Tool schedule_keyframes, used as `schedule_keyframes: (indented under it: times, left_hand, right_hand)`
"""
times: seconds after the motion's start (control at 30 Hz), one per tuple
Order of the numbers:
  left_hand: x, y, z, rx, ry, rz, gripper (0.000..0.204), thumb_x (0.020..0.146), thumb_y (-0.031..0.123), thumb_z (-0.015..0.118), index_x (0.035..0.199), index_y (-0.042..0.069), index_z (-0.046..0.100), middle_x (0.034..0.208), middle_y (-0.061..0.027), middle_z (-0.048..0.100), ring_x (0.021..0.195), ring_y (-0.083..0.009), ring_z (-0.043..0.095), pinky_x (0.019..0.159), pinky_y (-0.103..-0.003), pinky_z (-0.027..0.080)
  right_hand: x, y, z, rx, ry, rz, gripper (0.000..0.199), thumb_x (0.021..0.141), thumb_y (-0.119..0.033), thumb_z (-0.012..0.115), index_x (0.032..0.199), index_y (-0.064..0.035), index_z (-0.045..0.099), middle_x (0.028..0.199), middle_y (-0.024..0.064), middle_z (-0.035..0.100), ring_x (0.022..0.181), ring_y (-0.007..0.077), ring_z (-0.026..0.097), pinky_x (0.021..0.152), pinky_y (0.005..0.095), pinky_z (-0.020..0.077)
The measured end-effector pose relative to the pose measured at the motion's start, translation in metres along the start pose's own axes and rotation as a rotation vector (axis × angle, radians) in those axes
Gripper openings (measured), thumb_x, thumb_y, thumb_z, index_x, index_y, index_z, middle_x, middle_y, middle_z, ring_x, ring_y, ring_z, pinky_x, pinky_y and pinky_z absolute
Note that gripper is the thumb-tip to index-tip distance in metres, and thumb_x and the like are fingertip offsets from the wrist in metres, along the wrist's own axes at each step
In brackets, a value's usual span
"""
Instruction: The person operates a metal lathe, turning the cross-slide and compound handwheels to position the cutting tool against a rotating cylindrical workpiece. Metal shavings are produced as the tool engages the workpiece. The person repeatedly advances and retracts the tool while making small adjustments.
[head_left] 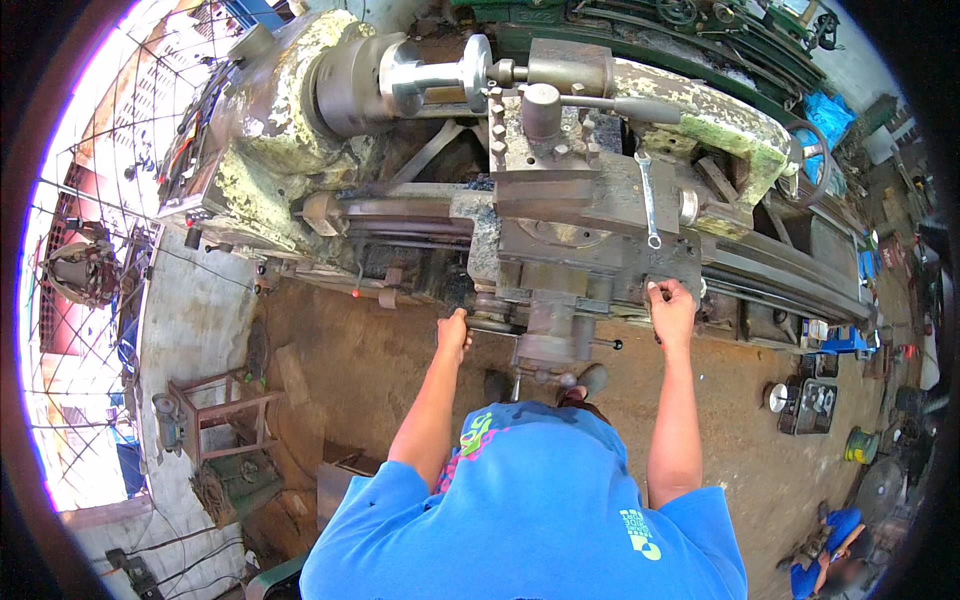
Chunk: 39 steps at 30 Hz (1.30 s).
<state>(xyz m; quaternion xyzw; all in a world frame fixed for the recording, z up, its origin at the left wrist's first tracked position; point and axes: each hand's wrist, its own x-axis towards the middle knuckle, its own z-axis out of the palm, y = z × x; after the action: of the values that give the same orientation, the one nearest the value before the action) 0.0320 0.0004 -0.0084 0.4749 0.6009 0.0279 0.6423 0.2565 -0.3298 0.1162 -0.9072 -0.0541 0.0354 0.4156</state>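
A large metal lathe (545,220) with flaking pale paint stretches across in front of me. My left hand (453,335) is closed at the left end of a handwheel (490,327) on the carriage front. My right hand (672,310) is closed at the carriage's right front edge; what its fingers hold is hidden. Between chuck (350,85) and tailstock (570,68) sits a shiny flanged metal workpiece (435,75). The tool post (542,120), with its long handle, stands just in front of it. A combination wrench (648,200) lies on the carriage, beyond my right hand.
Green machinery (700,40) stands behind the lathe. Left are a wooden stand (225,420) and a metal grille (95,200). Black crates (808,405) and a tin (860,445) sit on the floor at right. Another person (830,550) in blue is low at the lower right.
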Motion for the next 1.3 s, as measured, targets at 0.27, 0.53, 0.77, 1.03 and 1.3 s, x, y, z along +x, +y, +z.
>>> schedule_keyframes:
  times: [0.27, 0.53, 0.77, 1.03, 1.3]
  left_hand:
    - [-0.030, -0.004, 0.027, 0.044, 0.043, 0.094, 0.115, 0.086, 0.026, 0.066, 0.143, -0.011, -0.027, 0.067, -0.0101, 0.060, 0.045, -0.0156, 0.052, 0.039, -0.028, 0.041]
    - [-0.020, -0.003, 0.025, 0.054, 0.024, 0.107, 0.080, 0.085, 0.021, 0.065, 0.129, -0.006, 0.003, 0.063, -0.0082, 0.054, 0.044, -0.0147, 0.048, 0.037, -0.028, 0.037]
    - [-0.015, -0.007, 0.027, 0.026, 0.062, 0.114, 0.052, 0.086, 0.018, 0.064, 0.111, 0.001, 0.021, 0.062, -0.0070, 0.049, 0.041, -0.0141, 0.045, 0.035, -0.028, 0.034]
    - [-0.011, -0.006, 0.021, 0.076, 0.022, 0.110, 0.107, 0.082, 0.020, 0.063, 0.142, -0.018, -0.017, 0.061, -0.0069, 0.055, 0.045, -0.0162, 0.049, 0.040, -0.030, 0.040]
    - [-0.013, -0.004, 0.021, 0.070, 0.047, 0.121, 0.079, 0.082, 0.021, 0.065, 0.131, -0.013, 0.014, 0.062, -0.0074, 0.053, 0.045, -0.0169, 0.048, 0.040, -0.031, 0.038]
  right_hand:
    - [0.001, 0.003, 0.002, 0.002, 0.000, 0.010, 0.025, 0.085, -0.025, 0.070, 0.088, -0.0003, 0.069, 0.074, 0.0167, 0.069, 0.066, 0.0271, 0.066, 0.065, 0.0379, 0.0498]
    - [0.002, 0.005, 0.003, 0.034, 0.000, 0.009, 0.024, 0.085, -0.024, 0.071, 0.087, -0.0001, 0.069, 0.068, 0.0128, 0.066, 0.059, 0.0200, 0.060, 0.061, 0.0354, 0.0476]
    - [0.002, 0.009, 0.003, 0.059, -0.018, 0.015, 0.024, 0.085, -0.024, 0.071, 0.085, 0.0002, 0.068, 0.065, 0.0113, 0.065, 0.057, 0.0191, 0.058, 0.058, 0.0352, 0.0460]
    - [0.000, 0.004, 0.002, 0.087, -0.001, 0.014, 0.023, 0.086, -0.022, 0.071, 0.084, 0.0003, 0.066, 0.061, 0.0079, 0.060, 0.054, 0.0145, 0.051, 0.056, 0.0330, 0.0429]
    - [0.001, 0.005, 0.002, 0.085, -0.008, 0.014, 0.023, 0.086, -0.022, 0.071, 0.084, 0.0004, 0.067, 0.061, 0.0075, 0.061, 0.055, 0.0141, 0.052, 0.056, 0.0330, 0.0433]
